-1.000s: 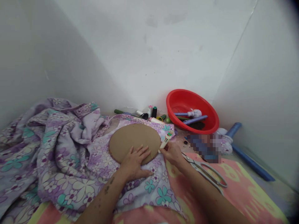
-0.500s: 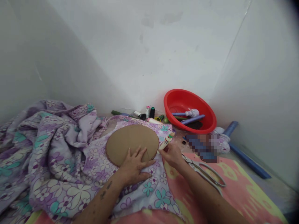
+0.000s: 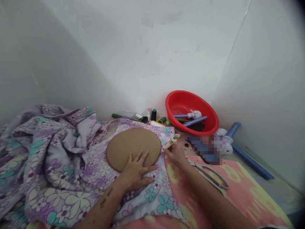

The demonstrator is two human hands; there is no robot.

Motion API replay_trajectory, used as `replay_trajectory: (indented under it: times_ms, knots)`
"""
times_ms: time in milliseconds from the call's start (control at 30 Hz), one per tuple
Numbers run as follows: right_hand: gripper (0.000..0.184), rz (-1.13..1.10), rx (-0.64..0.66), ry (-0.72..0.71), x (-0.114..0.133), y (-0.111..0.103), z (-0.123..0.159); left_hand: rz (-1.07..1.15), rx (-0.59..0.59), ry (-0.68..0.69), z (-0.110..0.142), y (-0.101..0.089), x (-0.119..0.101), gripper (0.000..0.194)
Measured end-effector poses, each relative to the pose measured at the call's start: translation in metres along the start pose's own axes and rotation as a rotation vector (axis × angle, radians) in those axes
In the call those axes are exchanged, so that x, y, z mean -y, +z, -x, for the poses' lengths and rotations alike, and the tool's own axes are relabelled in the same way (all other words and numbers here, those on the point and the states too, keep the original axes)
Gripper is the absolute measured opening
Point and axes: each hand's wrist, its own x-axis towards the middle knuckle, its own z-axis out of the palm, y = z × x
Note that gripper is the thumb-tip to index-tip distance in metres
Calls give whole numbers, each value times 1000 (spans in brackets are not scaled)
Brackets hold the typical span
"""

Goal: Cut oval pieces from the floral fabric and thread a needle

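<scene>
L hand (image 3: 134,173): fingers spread apart, laid on near part of card; thumb apart from them, down on cloth.
R hand (image 3: 177,156): thumb & fingers clamped on pen, low near tip end; little fingers' state can't tell, hidden.
Card (image 3: 130,143): oval, flat on cloth, under L fingertips, just L of R fingertips. Best pressed evenly w/ L fingers; weight on one side only could swing it or lift the far rim.
Pen (image 3: 169,142): in R fingers, top leaning away to R; tip just beside card's R rim, contact w/ rim or cloth can't tell. Steadier w/ tip snug to rim, light push, same lean thru the stroke; pushing in hard may shift card.
L index: near card's lower R rim; best clear of tip's path.
Cloth (image 3: 95,171): floral, under card & L thumb; smooth-ish by card, bunched well L of L fingers. Thin stuff may drag or pucker; L thumb can pin it taut nr tip.
Scissors (image 3: 212,176): on mat (image 3: 238,187), R of R fingers, nr R forearm; mind the sleeve-side bump.
Spools (image 3: 153,115): beyond both hands' fingers, past card.
</scene>
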Motion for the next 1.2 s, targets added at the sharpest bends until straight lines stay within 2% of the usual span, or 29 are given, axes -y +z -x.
replay_trajectory:
  times_ms: [133, 367, 567, 733, 867, 1067, 1200]
  knots:
    - [16, -12, 6, -5, 4, -4, 7, -15, -13, 1, 0, 3, 1, 45]
    - [14, 12, 94, -114, 11, 0, 15, -35, -11, 13, 0, 4, 3, 48]
    - [16, 121, -14, -31, 2, 6, -2, -35, 3, 3, -1, 1, 2, 48]
    - [16, 51, -88, 91, -4, 1, -8, -31, 5, 4, 0, 2, 2, 49]
    - [15, -14, -67, 78, 1, -3, -2, -31, 12, -2, -1, 4, 4, 48]
    - [14, -10, 46, 33, 10, 2, 8, -35, 33, -7, -1, 1, 3, 47]
    - [18, 103, 1, 48, 8, 7, 1, -37, 41, -5, -1, -2, 1, 47]
